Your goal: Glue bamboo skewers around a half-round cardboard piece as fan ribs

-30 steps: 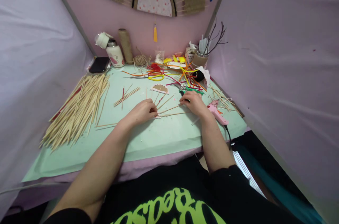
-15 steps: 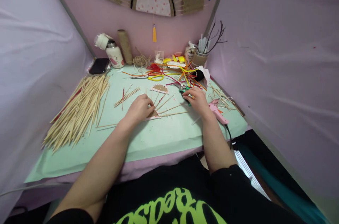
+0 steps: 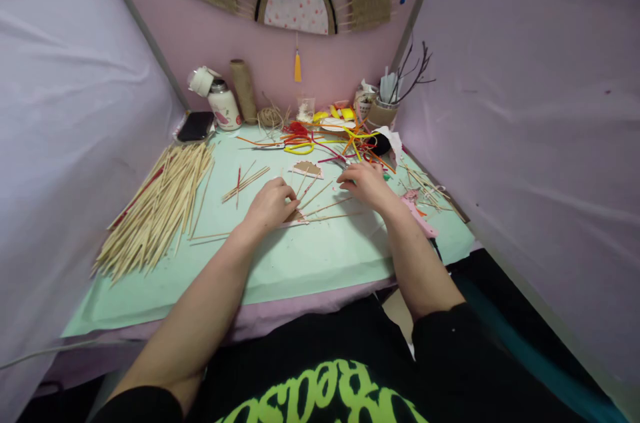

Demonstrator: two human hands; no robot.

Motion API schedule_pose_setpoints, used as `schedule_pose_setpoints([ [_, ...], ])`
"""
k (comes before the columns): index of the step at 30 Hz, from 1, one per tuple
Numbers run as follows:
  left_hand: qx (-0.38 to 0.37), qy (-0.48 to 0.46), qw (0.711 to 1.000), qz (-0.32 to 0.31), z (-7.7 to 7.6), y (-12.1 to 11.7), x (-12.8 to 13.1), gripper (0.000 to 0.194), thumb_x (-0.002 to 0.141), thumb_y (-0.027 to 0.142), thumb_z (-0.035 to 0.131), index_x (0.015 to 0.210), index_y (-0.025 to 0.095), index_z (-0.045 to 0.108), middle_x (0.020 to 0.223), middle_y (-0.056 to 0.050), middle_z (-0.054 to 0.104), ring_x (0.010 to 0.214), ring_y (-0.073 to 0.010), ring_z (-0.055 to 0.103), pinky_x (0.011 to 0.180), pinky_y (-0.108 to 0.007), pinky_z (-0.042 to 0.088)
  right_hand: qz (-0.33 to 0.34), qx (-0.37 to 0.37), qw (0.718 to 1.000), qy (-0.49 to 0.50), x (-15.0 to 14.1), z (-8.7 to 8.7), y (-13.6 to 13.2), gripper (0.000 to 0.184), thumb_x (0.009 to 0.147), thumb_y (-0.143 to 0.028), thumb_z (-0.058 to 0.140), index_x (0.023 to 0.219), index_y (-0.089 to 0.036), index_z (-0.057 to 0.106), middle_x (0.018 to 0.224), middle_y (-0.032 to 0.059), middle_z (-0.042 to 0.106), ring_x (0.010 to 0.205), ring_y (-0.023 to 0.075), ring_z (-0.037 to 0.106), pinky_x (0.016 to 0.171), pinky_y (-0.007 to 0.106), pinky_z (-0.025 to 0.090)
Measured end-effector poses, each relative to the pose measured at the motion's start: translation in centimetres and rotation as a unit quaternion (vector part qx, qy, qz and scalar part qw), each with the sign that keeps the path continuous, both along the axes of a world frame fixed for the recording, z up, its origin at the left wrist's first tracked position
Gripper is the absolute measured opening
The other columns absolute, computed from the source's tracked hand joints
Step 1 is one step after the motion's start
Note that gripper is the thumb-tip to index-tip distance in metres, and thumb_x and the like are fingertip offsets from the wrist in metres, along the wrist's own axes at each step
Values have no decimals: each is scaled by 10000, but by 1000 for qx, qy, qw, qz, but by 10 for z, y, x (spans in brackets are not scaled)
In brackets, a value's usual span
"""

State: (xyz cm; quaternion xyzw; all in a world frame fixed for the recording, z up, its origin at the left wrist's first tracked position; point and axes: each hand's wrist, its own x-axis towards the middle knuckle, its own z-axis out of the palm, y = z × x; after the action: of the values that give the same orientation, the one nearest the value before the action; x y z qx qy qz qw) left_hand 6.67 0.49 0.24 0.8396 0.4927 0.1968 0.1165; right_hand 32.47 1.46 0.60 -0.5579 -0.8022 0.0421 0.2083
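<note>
My left hand (image 3: 273, 204) is closed at the top of a small cardboard half-circle (image 3: 296, 216), its fingertips pressed down at the piece and covering much of it. Thin bamboo sticks (image 3: 320, 194) fan out from the cardboard towards the back and right. My right hand (image 3: 366, 183) hovers over the right ends of the sticks, fingers bent and apart, with nothing visible in them. Just behind it, green-handled pliers (image 3: 387, 176) lie mostly hidden. A second cardboard half-circle (image 3: 307, 168) with a pale edge rests farther back.
A large pile of bamboo sticks (image 3: 155, 210) covers the left side. Yellow-handled scissors (image 3: 299, 149) and coloured pipe cleaners (image 3: 355, 136) lie at the back. The pink glue gun (image 3: 420, 216) is beside my right forearm. A bottle (image 3: 225, 106) and phone (image 3: 195, 126) stand back left.
My right hand has come away from the green-handled pliers and shifted slightly left, fingers apart. My left hand stays on the cardboard half-circle. The whole view has shifted slightly.
</note>
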Motion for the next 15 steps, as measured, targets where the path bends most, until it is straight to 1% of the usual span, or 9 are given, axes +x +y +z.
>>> schedule_pose_setpoints([
  [3, -21, -21, 1000, -7, 5, 1, -5, 165, 815, 281, 601, 786, 181, 729, 900, -62, 604, 899, -208, 594, 857, -336, 467, 62, -21, 996, -60, -24, 9, 11, 142, 855, -177, 645, 863, -250, 766, 980, 69, 716, 1020, 268, 530, 853, 402, 255],
  [5, -48, -29, 998, -21, 7, 1, -8, 145, 802, 260, 617, 789, 183, 739, 908, -58, 610, 891, -201, 599, 864, -331, 466, 91, -45, 992, -80, -38, 10, 14, 139, 842, -156, 658, 859, -242, 765, 1003, 69, 714, 1015, 262, 519, 842, 394, 258],
  [7, -71, -28, 996, -35, 8, 1, -10, 140, 794, 247, 628, 804, 186, 754, 909, -56, 610, 880, -195, 601, 868, -327, 464, 105, -65, 989, -86, -46, 7, 14, 137, 839, -150, 658, 854, -236, 763, 1028, 68, 712, 1019, 260, 511, 834, 389, 264],
  [10, -81, -23, 995, -53, 4, 3, -12, 149, 783, 226, 629, 824, 192, 768, 899, -55, 605, 868, -191, 598, 857, -320, 463, 115, -67, 988, -78, -47, 1, 12, 150, 851, -151, 631, 845, -233, 757, 1034, 66, 711, 1020, 257, 511, 837, 385, 276],
  [15, -78, -6, 994, -78, -6, 6, -11, 207, 758, 156, 589, 829, 188, 781, 871, -60, 590, 849, -189, 593, 823, -304, 463, 117, -67, 988, -68, -42, -5, 11, 172, 856, -128, 601, 815, -218, 743, 985, 59, 709, 1008, 249, 520, 844, 383, 288],
])
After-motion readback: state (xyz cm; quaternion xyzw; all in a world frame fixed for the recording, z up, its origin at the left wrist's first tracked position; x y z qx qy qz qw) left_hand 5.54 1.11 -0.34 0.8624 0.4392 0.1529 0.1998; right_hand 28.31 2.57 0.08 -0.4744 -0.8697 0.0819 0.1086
